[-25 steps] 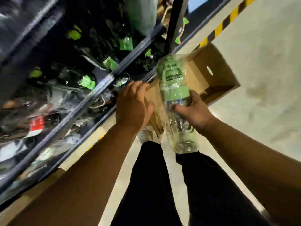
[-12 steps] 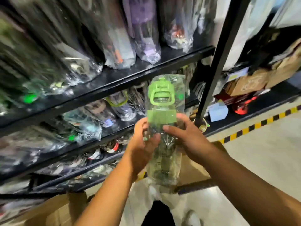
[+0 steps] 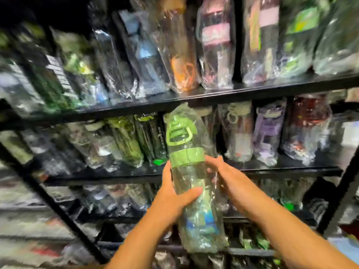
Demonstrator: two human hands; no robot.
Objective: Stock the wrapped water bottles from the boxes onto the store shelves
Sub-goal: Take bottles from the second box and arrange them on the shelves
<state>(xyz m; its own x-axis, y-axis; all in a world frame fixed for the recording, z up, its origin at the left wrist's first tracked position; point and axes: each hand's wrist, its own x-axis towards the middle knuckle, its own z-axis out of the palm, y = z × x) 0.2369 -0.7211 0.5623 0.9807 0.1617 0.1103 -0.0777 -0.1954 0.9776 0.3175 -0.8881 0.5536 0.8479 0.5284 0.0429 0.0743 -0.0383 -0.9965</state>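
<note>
A clear water bottle with a green lid and loop handle [image 3: 187, 158], wrapped in crinkled plastic, stands nearly upright in the middle of the view, in front of the middle shelf [image 3: 281, 168]. My left hand [image 3: 171, 197] grips its body from the left, thumb across the front. My right hand [image 3: 221, 171] holds it from the right, just under the green collar, fingers behind the wrap. The bottle's top reaches up to the edge of the upper shelf [image 3: 213, 97].
Black metal shelving fills the view, packed with wrapped bottles in several colours on the upper, middle and lower levels. A gap in the middle row lies right behind the held bottle. A slanted black upright [image 3: 48, 202] crosses the lower left.
The bottle has come up from the box on the floor to the height of the middle shelf. My left hand, earlier on the box flap, now grips the bottle too.
</note>
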